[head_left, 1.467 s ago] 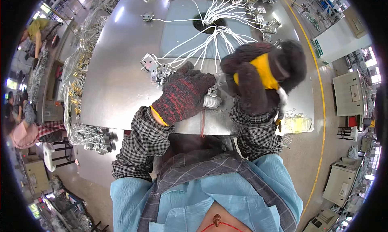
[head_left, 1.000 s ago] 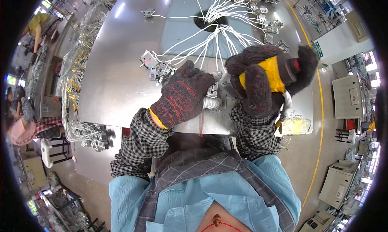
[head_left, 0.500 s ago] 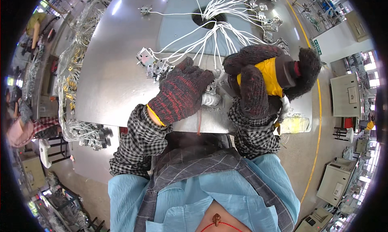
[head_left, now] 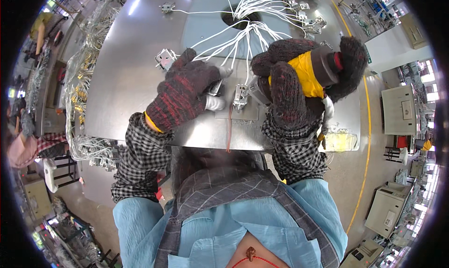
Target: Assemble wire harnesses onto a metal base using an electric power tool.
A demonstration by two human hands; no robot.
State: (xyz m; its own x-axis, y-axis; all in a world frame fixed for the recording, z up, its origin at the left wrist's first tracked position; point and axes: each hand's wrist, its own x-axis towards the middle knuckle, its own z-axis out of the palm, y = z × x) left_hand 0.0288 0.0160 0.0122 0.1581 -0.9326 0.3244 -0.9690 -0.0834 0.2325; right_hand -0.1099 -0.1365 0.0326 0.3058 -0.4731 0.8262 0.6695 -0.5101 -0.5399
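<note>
My left hand (head_left: 180, 92), in a dark red-flecked knit glove with white-covered fingertips, pinches a small metal connector (head_left: 216, 87) over the table's near part. Just right of it a silver metal connector (head_left: 240, 97) sits on a flat plate, a white wire running from its far end. My right hand (head_left: 287, 83), gloved alike, grips a dark hand tool wrapped in yellow tape (head_left: 306, 78). The tool's grey end (head_left: 260, 91) is close beside the connector on the plate; whether they touch I cannot tell. Another metal connector (head_left: 165, 58) lies beyond my left hand.
White wires (head_left: 250, 32) fan out from a dark round hole in a blue-grey panel (head_left: 196, 29) on the metal table (head_left: 121, 90). More connectors (head_left: 314, 25) lie at the far right. Wire bundles (head_left: 86, 71) hang along the left edge. A yellowish clear tray (head_left: 341, 142) sits at the near right corner.
My left hand has moved left, away from the plate, uncovering the connector there. My right hand and the taped tool have shifted slightly left and farther away.
</note>
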